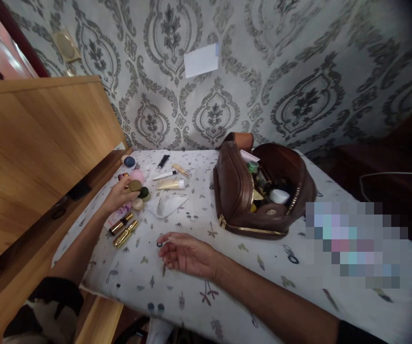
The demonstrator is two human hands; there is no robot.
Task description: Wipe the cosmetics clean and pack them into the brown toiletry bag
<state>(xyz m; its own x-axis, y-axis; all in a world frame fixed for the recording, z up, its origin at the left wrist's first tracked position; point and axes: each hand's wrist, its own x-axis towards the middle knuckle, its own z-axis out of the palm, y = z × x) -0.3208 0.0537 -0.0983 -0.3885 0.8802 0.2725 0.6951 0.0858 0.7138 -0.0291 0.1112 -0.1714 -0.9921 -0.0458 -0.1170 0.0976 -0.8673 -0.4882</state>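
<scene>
My left hand (119, 195) is at the left side of the cloth-covered table, with thumb and fingers around a small round olive-gold jar (135, 186). A dark green jar (143, 193), a pink rounded item (137, 175) and a pale round piece (137, 204) lie close by it. Two gold lipstick-like tubes (125, 233) rest below that hand, beside a pink packet (117, 216). My right hand (187, 253) hovers over or rests on the front middle of the cloth, its fingers loosely curled, apart and holding nothing. Which of the two I cannot tell.
A brown zip bag (232, 186) gapes at right centre, with a white jar (279, 196) and other cosmetics inside. Several tubes, including a cream tube (170, 184), and a white cloth-like piece (166, 206) lie mid-left. A wooden panel (44, 157) borders the left; patterned wall stands behind.
</scene>
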